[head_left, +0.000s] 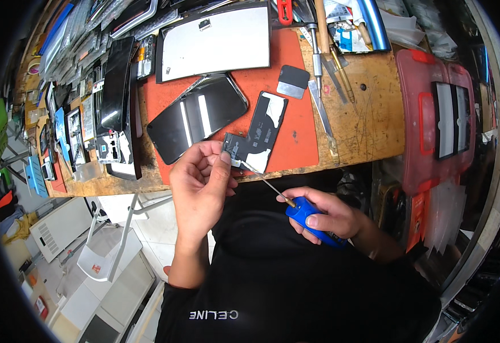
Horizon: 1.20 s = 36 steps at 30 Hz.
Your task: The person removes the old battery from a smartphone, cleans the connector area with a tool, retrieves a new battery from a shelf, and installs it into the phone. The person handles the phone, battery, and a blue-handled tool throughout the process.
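Observation:
A black L-shaped phone battery [266, 123] with white patches lies over the red mat, its near end at the table's front edge. My left hand [203, 171] pinches the near left corner of this battery between thumb and fingers. My right hand [332, 214] is wrapped around a blue handheld tool [308, 216] with a brass collar and a thin metal shaft. The shaft points up and left, its tip at the battery's near edge by my left fingertips; whether it touches cannot be made out. Left of the battery lies a dark phone [198, 117], screen up.
The red mat [301, 128] also bears a small black and grey plate [293, 82] and a white-faced panel [215, 43]. Tweezers [320, 111] lie right of it. Phone parts crowd the left side. A translucent red case [415, 126] stands at the right.

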Each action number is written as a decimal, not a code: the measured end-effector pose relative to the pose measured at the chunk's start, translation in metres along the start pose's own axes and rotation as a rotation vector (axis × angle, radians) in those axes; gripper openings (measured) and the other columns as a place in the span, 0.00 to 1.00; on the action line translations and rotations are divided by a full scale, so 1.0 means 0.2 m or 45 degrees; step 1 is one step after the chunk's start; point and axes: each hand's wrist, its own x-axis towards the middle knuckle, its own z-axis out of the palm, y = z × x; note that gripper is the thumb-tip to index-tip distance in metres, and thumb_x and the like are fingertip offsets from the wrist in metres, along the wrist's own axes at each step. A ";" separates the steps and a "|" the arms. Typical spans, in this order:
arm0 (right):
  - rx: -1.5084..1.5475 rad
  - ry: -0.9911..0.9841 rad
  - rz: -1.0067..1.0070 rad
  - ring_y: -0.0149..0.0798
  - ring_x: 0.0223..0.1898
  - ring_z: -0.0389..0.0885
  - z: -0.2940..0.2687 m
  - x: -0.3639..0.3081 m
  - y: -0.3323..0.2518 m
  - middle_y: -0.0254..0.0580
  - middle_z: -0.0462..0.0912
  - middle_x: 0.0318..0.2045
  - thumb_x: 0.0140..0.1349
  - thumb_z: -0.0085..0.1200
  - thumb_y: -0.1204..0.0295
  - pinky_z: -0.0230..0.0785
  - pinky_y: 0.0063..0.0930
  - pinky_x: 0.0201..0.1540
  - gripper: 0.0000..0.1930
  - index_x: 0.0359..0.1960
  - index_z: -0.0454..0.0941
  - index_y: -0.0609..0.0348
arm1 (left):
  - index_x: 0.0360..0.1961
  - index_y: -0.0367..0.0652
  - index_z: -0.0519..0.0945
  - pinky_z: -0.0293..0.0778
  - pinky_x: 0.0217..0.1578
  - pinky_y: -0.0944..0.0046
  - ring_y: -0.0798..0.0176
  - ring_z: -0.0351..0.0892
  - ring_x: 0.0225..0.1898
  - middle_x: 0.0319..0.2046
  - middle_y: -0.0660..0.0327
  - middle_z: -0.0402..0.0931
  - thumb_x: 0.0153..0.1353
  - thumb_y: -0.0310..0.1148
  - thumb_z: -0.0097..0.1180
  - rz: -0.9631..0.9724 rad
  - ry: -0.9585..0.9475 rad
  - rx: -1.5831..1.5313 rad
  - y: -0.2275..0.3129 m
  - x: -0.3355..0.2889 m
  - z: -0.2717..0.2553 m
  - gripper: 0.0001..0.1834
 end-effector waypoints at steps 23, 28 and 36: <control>0.013 -0.015 -0.039 0.29 0.28 0.81 0.01 0.01 0.03 0.50 0.80 0.42 0.81 0.53 0.60 0.76 0.25 0.33 0.37 0.80 0.55 0.71 | 0.63 0.29 0.79 0.75 0.26 0.75 0.74 0.83 0.31 0.34 0.62 0.85 0.79 0.29 0.62 0.165 0.021 0.010 -0.08 -0.08 0.07 0.18; 0.113 -0.013 -0.048 0.30 0.28 0.81 0.02 0.00 0.05 0.53 0.80 0.41 0.80 0.55 0.59 0.75 0.25 0.32 0.37 0.79 0.56 0.72 | 0.61 0.30 0.81 0.77 0.27 0.74 0.74 0.83 0.33 0.36 0.63 0.85 0.79 0.28 0.61 0.120 -0.048 -0.082 -0.06 -0.07 0.05 0.16; 0.063 0.000 -0.136 0.28 0.27 0.81 0.04 -0.05 0.05 0.49 0.81 0.41 0.81 0.53 0.60 0.76 0.24 0.33 0.36 0.79 0.56 0.72 | 0.58 0.32 0.80 0.77 0.30 0.75 0.75 0.83 0.33 0.35 0.66 0.84 0.78 0.29 0.63 -0.032 -0.059 -0.106 0.00 -0.07 0.06 0.14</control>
